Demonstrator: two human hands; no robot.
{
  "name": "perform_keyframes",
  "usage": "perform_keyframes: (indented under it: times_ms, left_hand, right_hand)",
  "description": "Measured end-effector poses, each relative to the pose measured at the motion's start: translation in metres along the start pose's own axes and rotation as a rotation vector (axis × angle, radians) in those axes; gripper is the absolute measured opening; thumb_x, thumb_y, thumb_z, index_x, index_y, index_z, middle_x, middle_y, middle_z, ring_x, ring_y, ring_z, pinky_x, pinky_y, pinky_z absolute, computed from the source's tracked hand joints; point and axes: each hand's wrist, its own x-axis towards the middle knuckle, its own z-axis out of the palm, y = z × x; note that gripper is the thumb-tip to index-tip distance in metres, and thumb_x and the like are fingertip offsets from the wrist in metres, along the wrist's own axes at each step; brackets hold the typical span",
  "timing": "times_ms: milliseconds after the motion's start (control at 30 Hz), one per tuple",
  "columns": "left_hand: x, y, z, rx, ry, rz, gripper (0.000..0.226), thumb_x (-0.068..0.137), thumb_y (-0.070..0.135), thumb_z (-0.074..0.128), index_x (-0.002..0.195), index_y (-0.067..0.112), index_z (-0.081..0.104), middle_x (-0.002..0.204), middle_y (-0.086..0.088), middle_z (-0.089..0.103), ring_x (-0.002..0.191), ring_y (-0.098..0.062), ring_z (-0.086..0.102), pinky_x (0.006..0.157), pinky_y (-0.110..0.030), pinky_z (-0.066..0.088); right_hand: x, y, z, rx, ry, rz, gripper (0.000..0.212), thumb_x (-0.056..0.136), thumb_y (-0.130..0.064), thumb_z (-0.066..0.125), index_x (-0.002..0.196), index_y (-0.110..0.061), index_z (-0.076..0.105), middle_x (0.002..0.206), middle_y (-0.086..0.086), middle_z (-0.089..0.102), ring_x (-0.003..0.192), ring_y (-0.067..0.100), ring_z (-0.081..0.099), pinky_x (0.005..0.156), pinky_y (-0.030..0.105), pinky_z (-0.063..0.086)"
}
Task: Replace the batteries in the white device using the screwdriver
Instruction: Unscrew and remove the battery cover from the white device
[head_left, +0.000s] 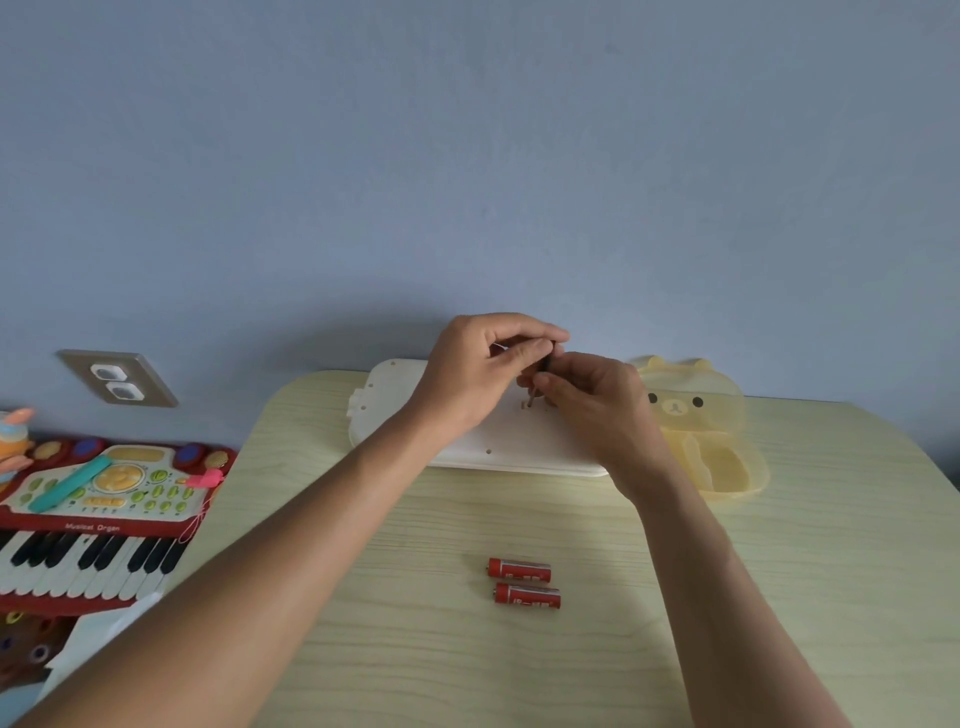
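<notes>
**Both hands on screwdriver over white device**

White device (498, 441) lies flat at the far middle of the pale wood-grain surface (779, 597), underside up, small screw holes showing along its edges. Forearms cross over its near edge.

Left hand (478, 369) above the device, fingers (524, 349) curled narrow around the dark handle top of the screwdriver (540, 369). Right hand (592, 400) just beside and slightly lower, fingers pinched on the lower handle. Thin metal shaft stands nearly upright, tilted a little, tip down on the device's back near a small slot; whether the tip sits in a screw head is too small to tell.

Two red batteries (523, 583) lie side by side on the surface, nearer the person, well apart from the device, roughly parallel to each other and almost touching.

Translucent yellow bear-shaped box (696, 415) sits open, just right of the device, against the blue wall (467, 156).

Left of the surface and lower down: red toy keyboard (93, 519). Wall socket (118, 378) above it.
</notes>
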Motion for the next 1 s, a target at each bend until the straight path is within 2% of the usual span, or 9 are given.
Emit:
perform_keyframes:
  times_ms: [67,133,200,233,367,467,633,767,1000]
  left_hand:
    - [0.001,0.001,0.001,0.007,0.060,-0.013,0.007,0.085,0.011,0.077,0.091,0.013,0.079,0.082,-0.002,0.077,0.078,-0.018,0.073,0.077,-0.036,0.059]
    - [0.002,0.003,0.005,0.029,0.075,-0.021,0.009,0.079,0.014,0.083,0.085,0.012,0.077,0.076,0.000,0.075,0.068,-0.014,0.070,0.071,-0.036,0.056]
    - [0.002,0.005,0.009,0.040,0.063,-0.016,0.013,0.076,0.016,0.085,0.084,0.013,0.075,0.074,0.001,0.073,0.061,-0.010,0.067,0.061,-0.026,0.052]
    - [0.002,0.005,0.008,0.049,0.063,-0.013,0.015,0.076,0.018,0.085,0.085,0.014,0.074,0.075,0.003,0.073,0.062,-0.009,0.067,0.060,-0.021,0.049]
    - [-0.007,0.000,-0.009,0.254,0.054,0.030,0.023,0.079,0.032,0.082,0.098,0.023,0.072,0.090,0.009,0.071,0.087,-0.003,0.066,0.074,-0.015,0.048]
    - [-0.016,-0.008,-0.022,0.450,-0.088,0.060,0.024,0.081,0.035,0.079,0.101,0.026,0.068,0.100,0.009,0.064,0.099,-0.003,0.059,0.088,-0.021,0.047]
    - [-0.025,-0.017,-0.026,0.612,-0.331,0.049,0.024,0.083,0.042,0.073,0.104,0.034,0.065,0.112,0.014,0.051,0.115,-0.005,0.046,0.103,-0.032,0.041]
    - [-0.022,-0.015,-0.024,0.688,-0.396,0.088,0.022,0.085,0.040,0.068,0.106,0.038,0.062,0.112,0.012,0.046,0.116,-0.010,0.042,0.105,-0.033,0.037]
    - [-0.011,-0.013,-0.020,0.802,-0.447,0.097,0.026,0.081,0.039,0.065,0.106,0.041,0.056,0.109,0.011,0.042,0.110,-0.016,0.037,0.103,-0.037,0.033]
  right_hand:
    - [-0.001,0.000,0.000,-0.034,-0.012,-0.016,0.011,0.091,-0.012,0.068,0.096,-0.009,0.077,0.089,0.007,0.078,0.080,0.010,0.068,0.075,0.024,0.051]
    - [-0.001,0.001,0.001,-0.022,0.027,-0.017,0.008,0.088,-0.016,0.072,0.092,-0.012,0.078,0.086,0.008,0.078,0.080,0.021,0.071,0.074,0.034,0.053]
    - [0.001,0.003,0.002,-0.018,0.065,-0.012,0.008,0.088,-0.018,0.073,0.089,-0.013,0.079,0.086,0.012,0.077,0.081,0.029,0.069,0.079,0.047,0.054]
    - [0.002,0.003,0.003,-0.026,0.068,-0.010,0.008,0.088,-0.018,0.072,0.087,-0.014,0.079,0.086,0.013,0.077,0.077,0.025,0.067,0.079,0.048,0.054]
    - [-0.001,-0.002,0.004,0.005,0.102,-0.004,0.012,0.092,-0.015,0.068,0.093,-0.013,0.080,0.076,0.007,0.075,0.066,0.007,0.063,0.068,0.028,0.054]
    - [-0.003,-0.001,-0.001,0.012,0.162,0.033,0.012,0.092,-0.016,0.068,0.097,-0.015,0.079,0.066,0.000,0.070,0.057,0.004,0.059,0.058,0.018,0.048]
    - [-0.012,0.002,-0.007,-0.181,0.173,0.115,0.014,0.091,-0.025,0.068,0.085,-0.020,0.080,0.060,-0.004,0.067,0.053,0.007,0.055,0.058,0.024,0.043]
    - [-0.015,-0.001,-0.005,-0.211,0.151,0.136,0.016,0.092,-0.022,0.067,0.083,-0.018,0.080,0.060,-0.003,0.066,0.055,0.008,0.055,0.056,0.024,0.042]
    - [-0.017,0.001,-0.004,-0.158,0.178,0.153,0.021,0.092,-0.021,0.066,0.075,-0.015,0.077,0.057,-0.002,0.065,0.054,0.009,0.054,0.062,0.033,0.046]
